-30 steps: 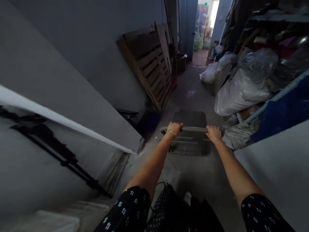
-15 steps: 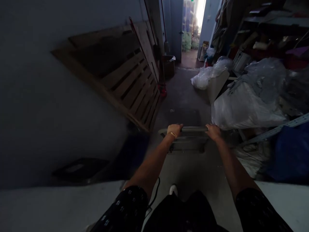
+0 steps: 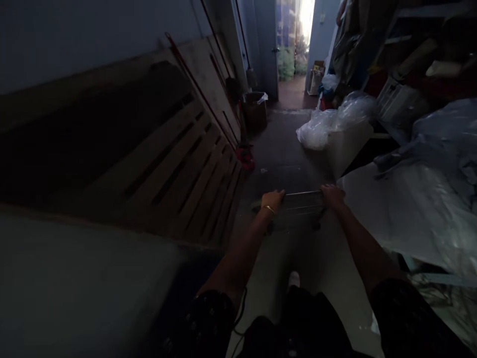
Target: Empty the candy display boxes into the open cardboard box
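Note:
Both arms reach forward to the metal handle [image 3: 302, 193] of a platform cart. My left hand [image 3: 273, 200], with a bracelet at the wrist, is closed round the handle's left part. Round its right end my right hand [image 3: 333, 196] is wrapped. Below and beyond the handle, the cart's dark flat deck [image 3: 283, 175] lies low over the floor and is hard to make out in the dim light. One white shoe [image 3: 294, 279] shows beneath me.
Slatted wooden pallets [image 3: 186, 169] lean along the left wall, with long-handled tools and a red item [image 3: 245, 157] beside them. A lined bin [image 3: 256, 110] stands farther on. Plastic-wrapped bundles [image 3: 324, 128] and a large wrapped pile [image 3: 421, 209] crowd the right. A bright doorway [image 3: 294, 54] lies ahead.
I have moved forward with the cart toward the doorway. The pallets and wrapped bundles have slid nearer and outward in view. Both hands keep their hold, and a different foot position shows.

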Action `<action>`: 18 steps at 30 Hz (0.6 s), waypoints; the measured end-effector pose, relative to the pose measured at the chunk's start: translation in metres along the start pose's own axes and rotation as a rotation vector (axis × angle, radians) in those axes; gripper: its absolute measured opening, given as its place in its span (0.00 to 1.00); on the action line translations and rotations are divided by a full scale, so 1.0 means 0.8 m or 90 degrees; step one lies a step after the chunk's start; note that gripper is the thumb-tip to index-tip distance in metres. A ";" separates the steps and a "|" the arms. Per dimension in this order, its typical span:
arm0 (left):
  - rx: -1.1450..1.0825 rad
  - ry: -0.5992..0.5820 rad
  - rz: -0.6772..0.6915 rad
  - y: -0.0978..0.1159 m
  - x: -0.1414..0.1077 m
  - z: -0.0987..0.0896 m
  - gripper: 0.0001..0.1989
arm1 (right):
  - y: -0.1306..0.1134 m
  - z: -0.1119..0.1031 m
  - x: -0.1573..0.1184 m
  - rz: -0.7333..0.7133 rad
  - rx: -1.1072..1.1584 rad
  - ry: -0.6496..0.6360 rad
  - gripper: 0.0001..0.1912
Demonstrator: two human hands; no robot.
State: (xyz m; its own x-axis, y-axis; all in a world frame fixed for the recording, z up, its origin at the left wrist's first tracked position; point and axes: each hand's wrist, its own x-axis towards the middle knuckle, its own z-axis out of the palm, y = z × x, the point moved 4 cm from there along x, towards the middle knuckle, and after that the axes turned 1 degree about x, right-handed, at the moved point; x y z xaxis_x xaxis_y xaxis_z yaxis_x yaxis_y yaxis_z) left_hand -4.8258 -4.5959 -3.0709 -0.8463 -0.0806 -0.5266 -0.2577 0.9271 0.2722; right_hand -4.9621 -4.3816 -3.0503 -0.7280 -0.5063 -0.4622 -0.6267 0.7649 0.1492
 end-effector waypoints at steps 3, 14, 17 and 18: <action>-0.016 0.000 0.018 -0.021 0.104 -0.025 0.20 | 0.022 -0.008 0.108 0.005 -0.013 0.010 0.11; -0.016 0.008 0.029 -0.206 0.441 -0.101 0.19 | -0.008 -0.038 0.470 0.022 -0.011 0.066 0.12; -0.013 -0.001 0.034 -0.269 0.528 -0.127 0.18 | -0.032 -0.053 0.565 0.034 -0.017 0.074 0.12; -0.014 -0.006 0.033 -0.289 0.558 -0.136 0.18 | -0.040 -0.056 0.598 0.040 -0.020 0.077 0.12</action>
State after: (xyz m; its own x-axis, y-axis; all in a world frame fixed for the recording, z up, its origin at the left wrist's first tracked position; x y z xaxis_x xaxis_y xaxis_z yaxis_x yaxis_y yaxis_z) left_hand -5.1942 -4.8862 -3.2816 -0.8547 -0.0294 -0.5183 -0.2239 0.9217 0.3168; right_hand -5.3026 -4.6660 -3.2366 -0.7929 -0.5034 -0.3432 -0.5859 0.7847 0.2026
